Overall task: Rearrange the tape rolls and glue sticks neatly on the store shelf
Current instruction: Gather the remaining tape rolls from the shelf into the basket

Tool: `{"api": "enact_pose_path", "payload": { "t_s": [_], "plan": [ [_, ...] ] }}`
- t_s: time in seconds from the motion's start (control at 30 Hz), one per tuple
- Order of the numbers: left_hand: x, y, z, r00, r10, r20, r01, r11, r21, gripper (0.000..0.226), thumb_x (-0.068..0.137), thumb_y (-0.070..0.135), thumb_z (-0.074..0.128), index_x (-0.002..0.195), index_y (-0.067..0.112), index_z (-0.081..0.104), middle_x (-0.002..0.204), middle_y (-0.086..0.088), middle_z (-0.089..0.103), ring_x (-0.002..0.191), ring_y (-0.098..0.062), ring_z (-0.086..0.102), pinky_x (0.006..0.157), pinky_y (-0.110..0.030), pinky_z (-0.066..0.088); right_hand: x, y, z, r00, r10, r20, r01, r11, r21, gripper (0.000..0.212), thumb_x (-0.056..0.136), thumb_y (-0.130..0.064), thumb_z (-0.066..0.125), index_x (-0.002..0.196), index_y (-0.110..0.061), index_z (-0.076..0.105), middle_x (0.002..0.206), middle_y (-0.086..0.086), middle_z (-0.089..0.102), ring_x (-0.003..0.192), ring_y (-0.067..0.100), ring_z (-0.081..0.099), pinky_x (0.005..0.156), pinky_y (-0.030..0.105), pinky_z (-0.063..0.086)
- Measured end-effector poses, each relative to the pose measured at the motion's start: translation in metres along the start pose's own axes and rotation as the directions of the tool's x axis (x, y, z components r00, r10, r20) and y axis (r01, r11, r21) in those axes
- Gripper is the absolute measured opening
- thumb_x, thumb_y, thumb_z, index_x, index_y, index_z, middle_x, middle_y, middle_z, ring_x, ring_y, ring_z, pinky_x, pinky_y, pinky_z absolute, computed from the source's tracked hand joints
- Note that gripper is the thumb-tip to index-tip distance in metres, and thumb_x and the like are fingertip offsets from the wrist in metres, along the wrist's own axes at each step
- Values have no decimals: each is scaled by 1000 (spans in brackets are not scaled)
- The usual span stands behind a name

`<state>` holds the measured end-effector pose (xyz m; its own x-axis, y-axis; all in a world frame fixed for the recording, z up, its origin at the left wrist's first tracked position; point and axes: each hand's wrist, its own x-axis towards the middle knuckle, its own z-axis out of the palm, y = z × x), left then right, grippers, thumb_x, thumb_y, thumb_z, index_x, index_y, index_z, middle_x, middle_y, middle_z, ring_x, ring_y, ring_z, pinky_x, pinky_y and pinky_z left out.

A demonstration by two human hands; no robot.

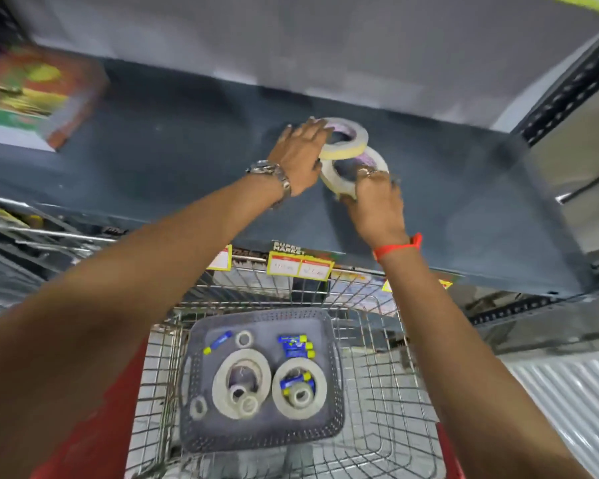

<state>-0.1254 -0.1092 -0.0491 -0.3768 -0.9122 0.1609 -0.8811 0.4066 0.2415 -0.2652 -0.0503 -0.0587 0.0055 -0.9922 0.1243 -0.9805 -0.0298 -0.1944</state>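
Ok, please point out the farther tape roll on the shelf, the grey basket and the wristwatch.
Farther tape roll (355, 133): head view, on its right rim.
Grey basket (329, 431): head view, on its right wall.
Wristwatch (268, 167): head view, on the watch face.

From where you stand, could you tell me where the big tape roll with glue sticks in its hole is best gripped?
Grip the big tape roll across its outer rim, coming straight down from above. It lies flat in the grey tray, and its hole is filled by glue sticks and a small roll.
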Motion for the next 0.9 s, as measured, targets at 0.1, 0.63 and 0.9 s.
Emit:
{"api": "enact_pose_path", "payload": {
  "t_s": [0.1,0.63,0.9],
  "plan": [
    [21,-3,10,987,28,158,-41,996,81,63,89,6,45,144,10,16,155,-9,17,144,-24,11,117,-51,6,6,-1,7,994,-22,106,30,997,-76,46,91,-20,54,134,-12,40,134,17,51,132,32,38,112,57,17],
    [-16,-21,30,989,-140,39,145,949,-281,43,83,8,61,126,6,52,133,-14,48,121,-29,49,102,-32,41,-43,-14,8,999,12,-35,-10,999,46,33,86,1,48,118,1,55,124,23,55,122,38,43,102,44,41],
    [-132,0,-2,965,-174,-197,92,926,-367,42,80,11,64,121,8,57,123,-17,54,115,-33,51,102,-37,39,-134,-38,14,982,49,-180,-27,992,121,30,75,-10,68,103,-1,65,105,19,64,101,37,58,82,42,51]
  ]
}}
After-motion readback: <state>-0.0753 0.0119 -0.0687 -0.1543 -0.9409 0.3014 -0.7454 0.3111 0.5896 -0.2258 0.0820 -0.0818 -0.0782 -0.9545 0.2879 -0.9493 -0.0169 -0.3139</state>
